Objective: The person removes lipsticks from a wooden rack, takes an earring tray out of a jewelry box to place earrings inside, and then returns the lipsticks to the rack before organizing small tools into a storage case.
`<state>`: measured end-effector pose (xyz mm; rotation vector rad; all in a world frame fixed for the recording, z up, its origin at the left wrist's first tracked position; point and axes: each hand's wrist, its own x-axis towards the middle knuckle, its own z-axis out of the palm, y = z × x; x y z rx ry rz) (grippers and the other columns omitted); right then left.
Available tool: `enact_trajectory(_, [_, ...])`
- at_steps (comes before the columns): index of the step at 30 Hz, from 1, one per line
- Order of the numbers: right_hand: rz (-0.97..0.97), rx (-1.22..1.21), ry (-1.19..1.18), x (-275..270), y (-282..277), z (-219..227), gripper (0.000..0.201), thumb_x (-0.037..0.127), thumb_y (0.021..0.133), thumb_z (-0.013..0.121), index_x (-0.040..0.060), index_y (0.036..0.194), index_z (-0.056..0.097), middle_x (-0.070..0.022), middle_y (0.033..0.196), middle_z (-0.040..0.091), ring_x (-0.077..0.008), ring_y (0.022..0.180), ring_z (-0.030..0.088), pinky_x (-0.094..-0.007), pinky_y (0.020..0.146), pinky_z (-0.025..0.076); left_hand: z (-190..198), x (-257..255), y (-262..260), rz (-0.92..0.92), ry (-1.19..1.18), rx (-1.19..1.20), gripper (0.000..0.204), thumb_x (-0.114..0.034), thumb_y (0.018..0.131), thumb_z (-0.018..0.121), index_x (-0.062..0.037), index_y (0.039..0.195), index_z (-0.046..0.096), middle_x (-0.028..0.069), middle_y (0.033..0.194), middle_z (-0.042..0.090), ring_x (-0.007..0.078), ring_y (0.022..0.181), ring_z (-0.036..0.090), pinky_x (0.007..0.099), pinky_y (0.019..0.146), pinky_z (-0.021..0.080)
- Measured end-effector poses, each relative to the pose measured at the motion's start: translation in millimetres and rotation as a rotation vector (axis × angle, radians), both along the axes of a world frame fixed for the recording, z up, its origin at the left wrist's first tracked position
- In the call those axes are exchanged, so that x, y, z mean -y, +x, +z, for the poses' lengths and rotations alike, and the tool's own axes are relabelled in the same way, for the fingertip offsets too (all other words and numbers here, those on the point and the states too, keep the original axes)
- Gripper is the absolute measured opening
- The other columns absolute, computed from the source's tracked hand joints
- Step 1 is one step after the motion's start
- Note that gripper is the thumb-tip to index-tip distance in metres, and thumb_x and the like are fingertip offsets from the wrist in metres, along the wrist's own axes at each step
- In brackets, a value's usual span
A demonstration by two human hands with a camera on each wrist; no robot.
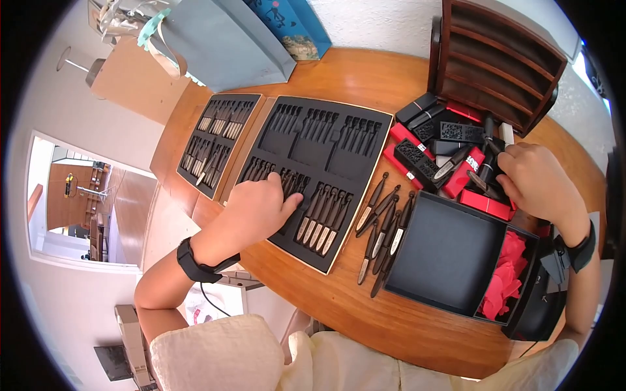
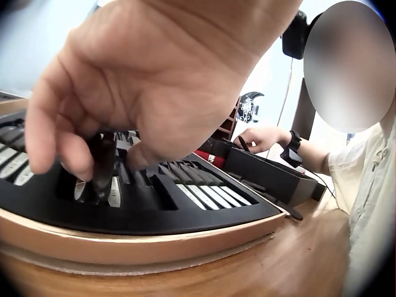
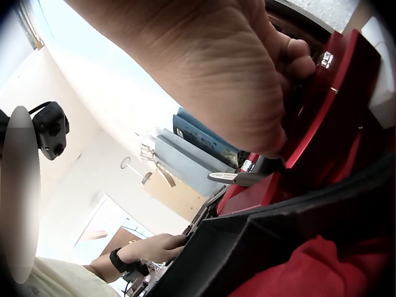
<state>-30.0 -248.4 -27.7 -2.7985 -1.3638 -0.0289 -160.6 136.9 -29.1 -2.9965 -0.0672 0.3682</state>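
Left hand [image 1: 257, 205], mid-frame, pinches a dark tool [image 2: 104, 168] at the tray [image 1: 310, 151]; right hand [image 1: 540, 179], far right, grip unclear.

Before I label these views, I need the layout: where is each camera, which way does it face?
Head: worn on the head, facing forward and down at the table; left hand, right hand and cream clothing show.
Left wrist: worn there, looking across the foam tray beneath the left hand; right hand beyond.
Right wrist: worn there, looking past the right hand over red boxes; left hand beyond.
Head and left-wrist views share the foam tray.
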Motion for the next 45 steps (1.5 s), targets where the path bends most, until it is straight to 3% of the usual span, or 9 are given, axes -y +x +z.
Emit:
enact_trajectory(9, [-0.005, -0.008, -0.009, -1.7, -0.1, 1.8, 0.012, 0.009, 0.078, 0.067, -0.0007, 0.079, 0.060, -0.0169, 0.082, 0.062, -0.0361, 0.080, 0.062, -0.0436, 0.073, 0.049, 0.3, -24.4, 6.8, 0.008, -0.117, -0.080, 0.037, -0.032, 0.088, 0.066, 0.0034, 0.085, 0.054, 0.0246, 0.074, 0.064, 0.0411, 0.074, 0.065, 0.0464, 0.070, 0.051])
enact_trajectory(27, [0.007, 0.002, -0.022, -1.1, 0.8, 0.7, 0.013, 0.010, 0.078, 0.067, -0.0004, 0.079, 0.059, -0.0163, 0.081, 0.062, -0.0364, 0.079, 0.062, -0.0438, 0.071, 0.050, 8.8, -24.0, 11.5, 0.018, -0.154, -0.101, 0.036, -0.028, 0.081, 0.072, 0.0062, 0.085, 0.059, 0.0246, 0.072, 0.062, 0.0399, 0.074, 0.064, 0.0442, 0.069, 0.049])
enact_trajectory(31, [0.011, -0.001, -0.023, -1.6, 1.0, 0.9, 0.012, 0.010, 0.078, 0.067, -0.0002, 0.079, 0.060, -0.0165, 0.080, 0.061, -0.0366, 0.079, 0.062, -0.0442, 0.071, 0.050, 13.8, -31.7, 19.2, 0.014, -0.173, -0.155, 0.038, -0.029, 0.080, 0.071, 0.0068, 0.085, 0.062, 0.0246, 0.076, 0.065, 0.0389, 0.079, 0.066, 0.0431, 0.073, 0.053])
enact_trajectory(33, [0.009, 0.008, -0.009, -1.8, 0.0, 0.4, 0.012, 0.010, 0.078, 0.067, -0.0001, 0.079, 0.060, -0.0165, 0.079, 0.062, -0.0366, 0.080, 0.062, -0.0445, 0.071, 0.050, 14.2, -37.6, 23.3, 0.048, -0.328, -0.196, 0.034, -0.026, 0.080, 0.068, 0.0072, 0.086, 0.064, 0.0252, 0.078, 0.065, 0.0389, 0.080, 0.066, 0.0422, 0.075, 0.053])
enact_trajectory(36, [0.010, 0.021, 0.003, -1.8, -0.2, -0.3, 0.013, 0.010, 0.078, 0.067, -0.0002, 0.078, 0.059, -0.0167, 0.079, 0.062, -0.0365, 0.080, 0.062, -0.0448, 0.071, 0.050, 6.8, -33.2, 18.8, -0.007, -0.189, -0.086, 0.032, -0.023, 0.079, 0.065, 0.0074, 0.088, 0.065, 0.0262, 0.081, 0.066, 0.0391, 0.081, 0.066, 0.0415, 0.075, 0.053])
enact_trajectory(40, [0.023, 0.024, 0.008, -0.9, 0.6, -0.9, 0.013, 0.011, 0.078, 0.067, 0.0002, 0.079, 0.060, -0.0165, 0.079, 0.062, -0.0363, 0.080, 0.062, -0.0449, 0.071, 0.050, 11.9, -26.4, 23.5, 0.044, -0.201, -0.091, 0.032, -0.022, 0.080, 0.063, 0.0079, 0.092, 0.065, 0.0269, 0.079, 0.065, 0.0377, 0.078, 0.066, 0.0408, 0.074, 0.053])
enact_trajectory(42, [0.019, 0.024, 0.007, -0.8, 1.0, -1.2, 0.014, 0.012, 0.078, 0.068, 0.0006, 0.079, 0.060, -0.0161, 0.079, 0.062, -0.0362, 0.079, 0.063, -0.0447, 0.071, 0.050, 27.8, -20.1, 30.9, 0.213, -0.480, -0.205, 0.032, -0.021, 0.082, 0.064, 0.0084, 0.095, 0.066, 0.0206, 0.077, 0.066, 0.0287, 0.073, 0.066, 0.0370, 0.072, 0.051])
enact_trajectory(43, [0.022, 0.023, 0.007, -0.6, 0.9, -1.1, 0.014, 0.013, 0.078, 0.068, 0.0009, 0.079, 0.060, -0.0158, 0.079, 0.063, -0.0361, 0.078, 0.063, -0.0445, 0.070, 0.051, 30.2, -19.6, 32.1, 0.197, -0.486, -0.207, 0.032, -0.021, 0.082, 0.064, 0.0084, 0.095, 0.066, 0.0206, 0.077, 0.066, 0.0287, 0.073, 0.066, 0.0370, 0.072, 0.051])
enact_trajectory(45, [0.012, 0.021, -0.004, -1.1, -0.8, 1.6, 0.015, 0.014, 0.079, 0.068, 0.0011, 0.079, 0.060, -0.0156, 0.078, 0.063, -0.0358, 0.078, 0.064, -0.0443, 0.071, 0.051, 32.3, -15.4, 34.2, 0.230, -0.772, -0.255, 0.030, -0.020, 0.084, 0.064, 0.0067, 0.098, 0.067, 0.0116, 0.077, 0.066, 0.0175, 0.073, 0.061, 0.0316, 0.069, 0.049])
